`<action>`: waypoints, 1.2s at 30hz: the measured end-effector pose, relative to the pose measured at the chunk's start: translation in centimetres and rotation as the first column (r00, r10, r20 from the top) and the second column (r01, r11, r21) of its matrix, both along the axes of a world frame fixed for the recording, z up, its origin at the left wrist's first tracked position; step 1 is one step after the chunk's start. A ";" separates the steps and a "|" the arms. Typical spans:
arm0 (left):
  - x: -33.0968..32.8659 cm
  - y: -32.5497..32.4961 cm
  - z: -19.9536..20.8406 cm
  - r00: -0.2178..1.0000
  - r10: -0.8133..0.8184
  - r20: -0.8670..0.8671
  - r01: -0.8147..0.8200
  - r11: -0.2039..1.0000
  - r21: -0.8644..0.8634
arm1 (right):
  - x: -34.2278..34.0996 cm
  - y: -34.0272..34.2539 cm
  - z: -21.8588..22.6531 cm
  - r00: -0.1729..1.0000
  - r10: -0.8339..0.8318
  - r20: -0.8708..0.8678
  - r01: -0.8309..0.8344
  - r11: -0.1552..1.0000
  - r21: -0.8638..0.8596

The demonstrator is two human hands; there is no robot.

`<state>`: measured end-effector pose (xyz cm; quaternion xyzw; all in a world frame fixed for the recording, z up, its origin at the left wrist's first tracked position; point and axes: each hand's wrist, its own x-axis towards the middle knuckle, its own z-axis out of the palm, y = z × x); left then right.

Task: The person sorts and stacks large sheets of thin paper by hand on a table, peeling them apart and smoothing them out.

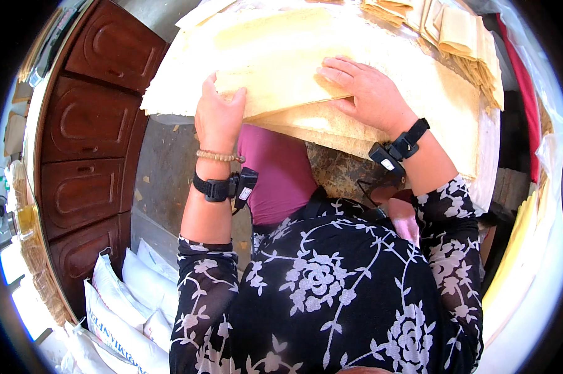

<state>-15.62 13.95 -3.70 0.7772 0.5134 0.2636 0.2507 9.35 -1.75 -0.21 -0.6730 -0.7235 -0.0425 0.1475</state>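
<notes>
Nearest to you, the patterned sleeves point(446, 249) end short of your wrists, which likely keeps cloth off the work. A black strap point(215, 189) with a small box sits on your left wrist, a matching band point(410, 141) on your right.

Your left hand point(220, 112) grips the left end of a thin yellowish sheet point(281, 78), thumb on top, the other fingers mostly hidden and seemingly beneath; that hold probably keeps the end steady. Your right hand point(373, 92) lies over the sheet's right part with fingers nearly straight, perhaps to keep it flat; the thumb is by the near edge, and you cannot tell from here whether it pinches.

The sheet lies toward the near edge of the worktop point(491, 146), left of its middle, its near edge angled across broader sheets point(443, 128) beneath. Those spread flat, likely as a ready pile.

Beyond your right hand, folded pieces point(461, 36) bunch along the far right corner, apparently set aside to leave room before you.
</notes>
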 end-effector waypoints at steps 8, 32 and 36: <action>-0.9 -1.2 4.5 0.977 0.023 -0.213 -0.039 0.997 -0.072 | 1.5 -0.4 0.5 0.998 0.033 0.044 -0.034 0.999 0.025; -4.6 -1.1 -0.3 0.655 -0.553 0.514 0.698 0.704 -0.132 | 0.7 -6.0 5.6 0.714 -0.165 -0.681 -0.022 0.966 -0.258; -4.2 -0.7 -0.9 0.723 -0.326 0.609 0.607 0.721 -0.335 | 2.7 -6.5 2.0 0.440 -0.240 -0.865 0.051 0.969 -0.243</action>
